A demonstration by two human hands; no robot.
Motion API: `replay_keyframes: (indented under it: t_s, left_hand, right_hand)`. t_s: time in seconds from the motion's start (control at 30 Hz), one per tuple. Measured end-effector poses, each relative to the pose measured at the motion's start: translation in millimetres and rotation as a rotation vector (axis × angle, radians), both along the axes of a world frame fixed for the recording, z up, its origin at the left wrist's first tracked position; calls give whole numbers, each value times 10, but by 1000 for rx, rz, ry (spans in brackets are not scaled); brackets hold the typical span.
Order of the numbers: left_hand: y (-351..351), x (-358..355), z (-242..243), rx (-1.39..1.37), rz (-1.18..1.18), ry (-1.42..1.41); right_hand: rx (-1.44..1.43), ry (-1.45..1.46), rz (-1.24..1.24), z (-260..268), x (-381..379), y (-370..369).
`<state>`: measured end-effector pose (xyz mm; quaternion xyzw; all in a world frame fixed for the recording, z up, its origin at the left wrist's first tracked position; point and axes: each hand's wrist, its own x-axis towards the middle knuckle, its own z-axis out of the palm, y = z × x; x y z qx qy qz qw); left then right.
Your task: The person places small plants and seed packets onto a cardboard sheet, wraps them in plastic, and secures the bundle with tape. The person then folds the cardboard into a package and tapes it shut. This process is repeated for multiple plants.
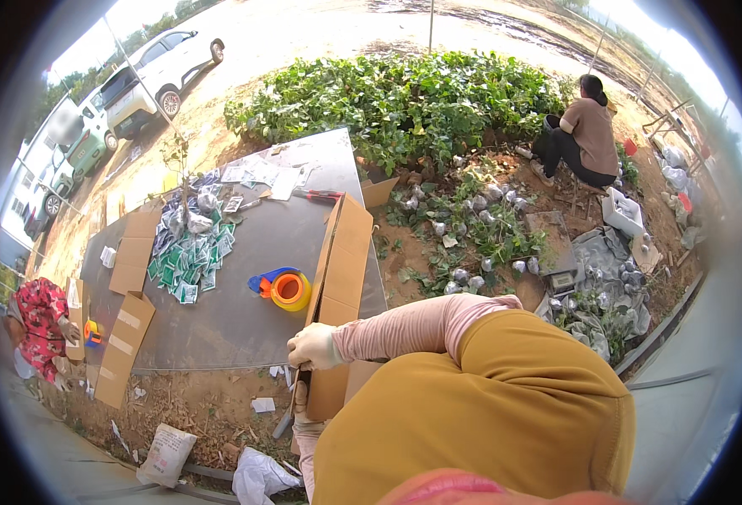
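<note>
A long cardboard box (346, 265) stands at the near edge of the dark tabletop (238, 328). My right hand (314, 346), in a pale glove, grips the box's near end from above. Lower down, my left hand (303, 404) holds the same end, its fingers partly hidden by the cardboard and its wrist in a pink sleeve. To the left of the box, on the tabletop, lies a blue and orange tape dispenser (276, 278) beside a yellow tape roll (295, 305).
A pile of green packets (188, 262) and flattened cardboard (134, 252) lie on the table. A person in a floral top (40, 322) works at left; another person (588, 132) sits by leafy plants (421, 101). Bagged root balls (459, 275) cover the ground. A sack (168, 448) lies below.
</note>
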<state>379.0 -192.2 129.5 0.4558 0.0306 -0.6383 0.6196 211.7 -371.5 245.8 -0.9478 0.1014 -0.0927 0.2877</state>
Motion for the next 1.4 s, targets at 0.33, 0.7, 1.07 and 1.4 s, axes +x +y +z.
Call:
replay_keyframes:
  t_s: [0.33, 0.7, 1.07, 1.4]
  left_hand:
    - [-163, 62, 1, 29, -64, -87]
    - [-377, 197, 115, 2, -107, -194]
    - [66, -13, -87, -103, 27, 111]
    - [-179, -367, -109, -247, 97, 292]
  right_hand:
    - [-253, 118, 18, -99, 106, 196]
    - [-58, 235, 23, -40, 64, 283]
    - [-309, -145, -133, -56, -489, 144]
    - [-440, -106, -6, 132, -309, 72]
